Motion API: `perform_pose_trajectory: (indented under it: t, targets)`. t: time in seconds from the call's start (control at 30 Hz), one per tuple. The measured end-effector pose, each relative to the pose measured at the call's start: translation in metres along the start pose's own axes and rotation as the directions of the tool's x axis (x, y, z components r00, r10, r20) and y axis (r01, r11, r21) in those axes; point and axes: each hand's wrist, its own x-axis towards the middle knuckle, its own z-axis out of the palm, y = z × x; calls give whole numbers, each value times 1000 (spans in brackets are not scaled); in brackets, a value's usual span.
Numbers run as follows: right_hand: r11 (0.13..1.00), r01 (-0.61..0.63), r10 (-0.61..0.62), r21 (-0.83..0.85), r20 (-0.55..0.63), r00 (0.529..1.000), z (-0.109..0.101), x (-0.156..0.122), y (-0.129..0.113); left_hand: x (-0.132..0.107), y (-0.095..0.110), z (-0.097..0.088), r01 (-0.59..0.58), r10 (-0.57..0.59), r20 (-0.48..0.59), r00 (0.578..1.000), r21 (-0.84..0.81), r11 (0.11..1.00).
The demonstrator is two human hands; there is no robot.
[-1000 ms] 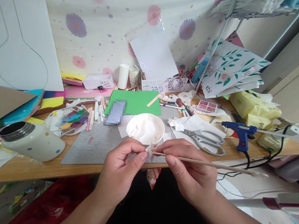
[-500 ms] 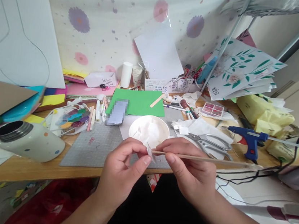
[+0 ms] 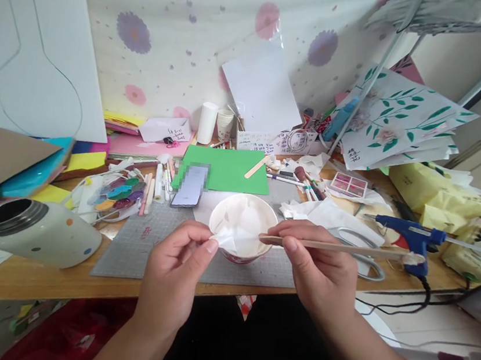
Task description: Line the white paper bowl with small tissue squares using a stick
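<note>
My left hand (image 3: 179, 272) pinches a small thin white piece (image 3: 226, 241), like paper or a petal, between thumb and forefinger. Its free edge lies in front of the near side of a paper bowl (image 3: 245, 259). White scraps or paste sit in the bowl; I cannot tell which. My right hand (image 3: 325, 275) grips a thin wooden stick (image 3: 372, 252), held level, with a pale blob on its right end. The stick's left tip is at the bowl's right rim, apart from the white piece.
A grey cutting mat (image 3: 127, 248) lies under the bowl. Left stand a tilted bottle (image 3: 49, 235) and a phone (image 3: 189, 188) on green card (image 3: 233, 167). Right are scissors (image 3: 372, 269), a blue glue gun (image 3: 413, 236) with its cable, and a paint palette (image 3: 348, 184).
My hands have moved apart: the left went left with the white piece, and the stick's tip came away from it. More of the bowl now shows between them.
</note>
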Motion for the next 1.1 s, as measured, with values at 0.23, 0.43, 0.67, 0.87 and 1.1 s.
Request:
perform_pose_trajectory:
  t: [0.23, 0.43, 0.67, 0.87, 1.1]
  targets:
    - [998, -29, 27, -60, -28, 999, -2, 7, 10, 8, 1, -6, 31, -30, -119, 992, 5, 1000]
    - [956, 5, 0, -292, 18, 1000, -8, 14, 18, 16, 1, -12, 24, -21, -232, 973, 9, 1000]
    - [895, 177, -113, -410, 177, 978, -6, 23, 10, 7, -3, -11, -13, 20, -81, 997, 94, 995]
    - [987, 136, -122, -89, 147, 981, 6, 12, -28, -6, 4, 1, -100, 101, 3, 995, 185, 978]
    - [982, 180, -172, -65, 113, 979, 10, -4, -51, -22, 23, 12, -239, 229, 71, 971, 323, 916]
